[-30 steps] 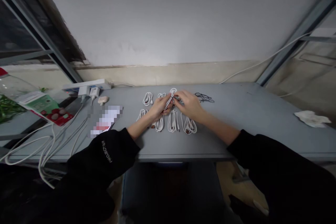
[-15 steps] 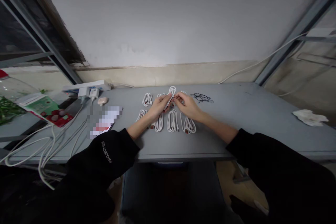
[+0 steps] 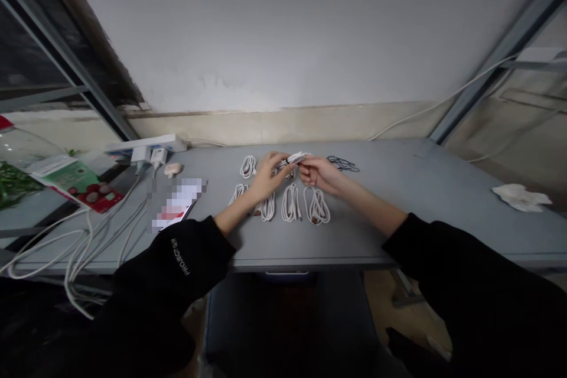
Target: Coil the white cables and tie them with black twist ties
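Both my hands meet over the middle of the grey table (image 3: 398, 212). My left hand (image 3: 267, 175) and my right hand (image 3: 318, 171) are closed on the two ends of one coiled white cable (image 3: 293, 158), held lying sideways just above the table. Below and beside them lie several more coiled white cables: one at the far left (image 3: 248, 166) and a row nearer me (image 3: 292, 202), (image 3: 318, 207), (image 3: 267, 208). A small heap of thin black ties (image 3: 342, 163) lies just right of my right hand.
A white power strip with chargers (image 3: 146, 147) sits at the table's back left, loose white cords (image 3: 80, 242) trailing off the left edge. A green and red packet (image 3: 73, 180), a small pink object (image 3: 173, 169) and a crumpled white cloth (image 3: 520, 196) are also here.
The cable held between my hands has turned from upright to lying sideways and risen slightly. My right hand has shifted a little right and back; my left stays close by.
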The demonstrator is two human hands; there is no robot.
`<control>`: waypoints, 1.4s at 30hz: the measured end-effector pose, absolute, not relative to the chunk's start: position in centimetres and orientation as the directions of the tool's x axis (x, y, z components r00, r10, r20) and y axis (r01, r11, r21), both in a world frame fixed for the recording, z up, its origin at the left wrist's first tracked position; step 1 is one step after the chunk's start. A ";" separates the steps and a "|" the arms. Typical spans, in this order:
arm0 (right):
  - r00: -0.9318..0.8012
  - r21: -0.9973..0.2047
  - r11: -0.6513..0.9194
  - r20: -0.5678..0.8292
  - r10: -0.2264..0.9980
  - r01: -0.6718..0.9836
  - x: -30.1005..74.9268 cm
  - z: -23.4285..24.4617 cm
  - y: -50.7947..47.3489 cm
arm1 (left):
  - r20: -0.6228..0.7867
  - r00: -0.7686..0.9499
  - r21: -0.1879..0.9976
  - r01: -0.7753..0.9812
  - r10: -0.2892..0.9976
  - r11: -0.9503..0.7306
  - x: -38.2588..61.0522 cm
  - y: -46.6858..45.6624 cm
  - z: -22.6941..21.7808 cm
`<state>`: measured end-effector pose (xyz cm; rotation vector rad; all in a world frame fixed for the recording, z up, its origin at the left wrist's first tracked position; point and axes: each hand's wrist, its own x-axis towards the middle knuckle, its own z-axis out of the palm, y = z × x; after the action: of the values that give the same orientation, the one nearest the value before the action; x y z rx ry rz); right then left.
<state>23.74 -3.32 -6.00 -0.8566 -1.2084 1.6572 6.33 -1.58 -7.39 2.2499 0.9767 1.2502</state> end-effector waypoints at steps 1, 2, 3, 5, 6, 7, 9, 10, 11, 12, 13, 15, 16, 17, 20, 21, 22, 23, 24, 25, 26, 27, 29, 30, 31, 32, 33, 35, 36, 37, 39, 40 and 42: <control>-0.370 -0.948 -0.159 -0.048 0.928 -0.275 23.8 -5.8 -3.4 | 0.614 0.342 0.548 0.464 0.712 -0.696 6.2 -1.6 -7.4; -0.377 -0.938 -0.186 -0.066 0.924 -0.292 23.8 -5.7 -3.4 | 0.641 0.322 0.486 0.533 0.697 -0.693 6.1 -1.6 -7.4; -0.384 -0.929 -0.211 -0.083 0.920 -0.305 23.8 -5.6 -3.4 | 0.656 0.307 0.443 0.583 0.690 -0.681 6.0 -1.7 -7.3; -0.397 -0.914 -0.252 -0.113 0.911 -0.318 23.9 -5.5 -3.3 | 0.633 0.315 0.438 0.609 0.708 -0.662 5.9 -1.9 -7.2; -0.404 -0.908 -0.271 -0.128 0.906 -0.319 24.0 -5.5 -3.2 | 0.601 0.328 0.475 0.586 0.729 -0.656 5.9 -2.0 -7.2; -0.414 -0.903 -0.290 -0.143 0.899 -0.318 24.0 -5.6 -3.1 | 0.566 0.342 0.528 0.548 0.750 -0.649 5.9 -2.1 -7.2; -0.439 -0.893 -0.322 -0.165 0.883 -0.315 24.2 -5.7 -2.9 | 0.522 0.361 0.622 0.459 0.773 -0.634 6.0 -2.3 -7.2; -0.451 -0.888 -0.335 -0.171 0.876 -0.314 24.3 -5.7 -2.8 | 0.525 0.364 0.646 0.418 0.769 -0.639 6.0 -2.3 -7.2; -0.461 -0.885 -0.344 -0.175 0.870 -0.314 24.4 -5.8 -2.7 | 0.542 0.368 0.654 0.380 0.755 -0.655 5.9 -2.3 -7.2; -0.470 -0.883 -0.351 -0.178 0.865 -0.312 24.5 -5.9 -2.6 | 0.562 0.377 0.654 0.343 0.736 -0.675 5.9 -2.3 -7.2; -0.476 -0.882 -0.356 -0.180 0.860 -0.309 24.5 -5.9 -2.6 | 0.579 0.389 0.653 0.305 0.717 -0.693 5.8 -2.3 -7.2; -0.489 -0.883 -0.365 -0.189 0.852 -0.294 24.5 -6.0 -2.5 | 0.587 0.420 0.674 0.219 0.692 -0.705 5.7 -2.2 -7.1; -0.494 -0.885 -0.370 -0.196 0.847 -0.282 24.5 -6.0 -2.5 | 0.581 0.429 0.699 0.173 0.692 -0.694 5.7 -2.1 -7.1; -0.499 -0.887 -0.373 -0.202 0.843 -0.272 24.4 -6.1 -2.5 | 0.568 0.433 0.730 0.127 0.699 -0.672 5.8 -2.1 -7.1; -0.513 -0.893 -0.377 -0.210 0.832 -0.246 24.2 -6.1 -2.7 | 0.512 0.409 0.833 -0.022 0.755 -0.553 6.0 -1.9 -7.1; -0.515 -0.895 -0.375 -0.209 0.831 -0.242 24.2 -6.1 -2.7 | 0.492 0.387 0.860 -0.073 0.780 -0.506 6.1 -1.8 -7.1; -0.514 -0.896 -0.372 -0.207 0.832 -0.241 24.2 -6.1 -2.7 | 0.472 0.364 0.879 -0.121 0.803 -0.462 6.2 -1.8 -7.1; -0.509 -0.897 -0.369 -0.206 0.836 -0.243 24.2 -6.1 -2.7 | 0.455 0.341 0.890 -0.160 0.822 -0.427 6.3 -1.8 -7.1; -0.500 -0.897 -0.367 -0.207 0.841 -0.245 24.1 -6.1 -2.7 | 0.441 0.318 0.897 -0.181 0.839 -0.403 6.4 -1.7 -7.0; -0.490 -0.897 -0.365 -0.209 0.846 -0.248 24.1 -6.1 -2.8 | 0.431 0.299 0.902 -0.182 0.851 -0.392 6.4 -1.8 -7.0; -0.479 -0.896 -0.365 -0.212 0.852 -0.252 24.1 -6.1 -2.8 | 0.424 0.288 0.905 -0.167 0.859 -0.391 6.5 -1.8 -7.0; -0.470 -0.895 -0.365 -0.215 0.856 -0.256 24.1 -6.1 -2.8 | 0.422 0.283 0.906 -0.145 0.861 -0.396 6.5 -1.8 -7.1; -0.454 -0.890 -0.368 -0.219 0.863 -0.269 24.1 -6.0 -2.8 | 0.430 0.282 0.902 -0.110 0.858 -0.417 6.5 -1.8 -7.4; -0.446 -0.887 -0.369 -0.222 0.867 -0.277 24.0 -5.9 -2.8 | 0.440 0.282 0.897 -0.102 0.852 -0.430 6.5 -1.7 -7.7; -0.438 -0.884 -0.372 -0.226 0.870 -0.283 24.0 -5.8 -2.8 | 0.453 0.281 0.890 -0.097 0.846 -0.445 6.6 -1.6 -7.9; -0.429 -0.881 -0.374 -0.230 0.874 -0.290 24.0 -5.7 -2.9 | 0.470 0.280 0.881 -0.087 0.837 -0.465 6.6 -1.5 -8.2; -0.421 -0.878 -0.376 -0.233 0.877 -0.296 24.0 -5.7 -2.9 | 0.494 0.284 0.866 -0.071 0.822 -0.496 6.6 -1.3 -8.4; -0.409 -0.874 -0.381 -0.241 0.880 -0.303 24.0 -5.6 -2.9 | 0.570 0.308 0.804 -0.015 0.762 -0.595 6.6 -1.1 -8.6; -0.405 -0.872 -0.382 -0.245 0.881 -0.305 24.0 -5.6 -2.8 | 0.614 0.321 0.755 0.028 0.721 -0.656 6.5 -1.0 -8.6; -0.401 -0.872 -0.383 -0.247 0.882 -0.305 24.0 -5.6 -2.8 | 0.659 0.328 0.694 0.080 0.677 -0.715 6.3 -1.0 -8.4; -0.399 -0.873 -0.383 -0.248 0.883 -0.303 24.1 -5.6 -2.7 | 0.730 0.336 0.561 0.204 0.596 -0.802 6.0 -1.1 -8.0; -0.404 -0.874 -0.381 -0.244 0.882 -0.303 24.1 -5.7 -2.7 | 0.748 0.342 0.506 0.260 0.568 -0.822 5.8 -1.2 -7.8; -0.422 -0.872 -0.378 -0.231 0.877 -0.310 24.2 -5.7 -2.7 | 0.757 0.355 0.453 0.319 0.548 -0.832 5.6 -1.5 -7.4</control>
<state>24.19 -2.66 -5.74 -0.9177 -0.9904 1.8920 5.60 -1.47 -7.40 2.3905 0.7802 1.4703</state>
